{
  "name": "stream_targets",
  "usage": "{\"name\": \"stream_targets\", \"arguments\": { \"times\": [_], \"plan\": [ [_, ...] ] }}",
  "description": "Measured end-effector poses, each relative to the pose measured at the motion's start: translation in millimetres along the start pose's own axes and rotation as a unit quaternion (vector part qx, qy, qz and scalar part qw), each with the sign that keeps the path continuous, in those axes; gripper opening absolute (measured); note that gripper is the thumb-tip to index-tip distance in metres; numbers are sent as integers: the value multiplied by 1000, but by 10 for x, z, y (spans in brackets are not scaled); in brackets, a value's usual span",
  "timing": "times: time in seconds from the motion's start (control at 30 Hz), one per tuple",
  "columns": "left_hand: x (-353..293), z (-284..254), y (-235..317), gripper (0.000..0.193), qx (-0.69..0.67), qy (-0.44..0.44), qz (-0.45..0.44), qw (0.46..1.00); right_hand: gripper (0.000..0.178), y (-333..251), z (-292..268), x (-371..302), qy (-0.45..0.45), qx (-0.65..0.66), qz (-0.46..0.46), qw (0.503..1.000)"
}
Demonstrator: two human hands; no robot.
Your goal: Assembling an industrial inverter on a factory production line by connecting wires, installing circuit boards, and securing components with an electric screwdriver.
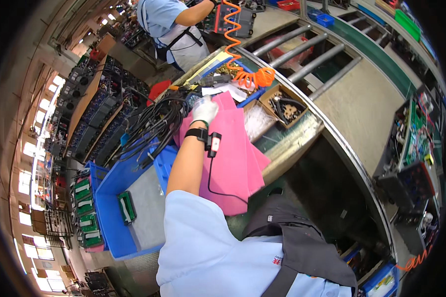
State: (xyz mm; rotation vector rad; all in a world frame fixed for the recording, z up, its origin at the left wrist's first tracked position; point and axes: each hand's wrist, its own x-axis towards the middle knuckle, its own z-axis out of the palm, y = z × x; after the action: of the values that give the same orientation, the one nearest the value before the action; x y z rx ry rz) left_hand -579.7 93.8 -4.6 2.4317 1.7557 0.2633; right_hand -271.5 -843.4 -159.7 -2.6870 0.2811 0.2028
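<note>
One white-gloved left hand reaches right out to the far end of the pink sheets, just beside a tangle of black cables, and whether those fingers are spread or pinching something, there's no telling from this angle! Across the middle the sheets lie fanned and overlapping, between the big blue bin with its green circuit board and an open carton of small parts.
</note>
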Motion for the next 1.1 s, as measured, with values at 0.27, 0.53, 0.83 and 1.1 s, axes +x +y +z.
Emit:
{"name": "stream_targets", "arguments": {
  "times": [0.27,0.53,0.83,1.1],
  "plan": [
    [1437,-363,-1489,27,104,71,-120,985,65,-402,-279,-54,-37,-188,-75,979],
    [2446,-127,-2047,31,133,-109,-96,980,69,-2136,-34,-436,-161,-76,-39,983],
    [2851,360,-2333,37,-61,-310,118,941,37,-3650,222,-960,-242,5,49,969],
    [2905,590,-2262,43,133,-374,81,914,29,-3932,338,-814,-278,-33,-30,960]
  ]
}}
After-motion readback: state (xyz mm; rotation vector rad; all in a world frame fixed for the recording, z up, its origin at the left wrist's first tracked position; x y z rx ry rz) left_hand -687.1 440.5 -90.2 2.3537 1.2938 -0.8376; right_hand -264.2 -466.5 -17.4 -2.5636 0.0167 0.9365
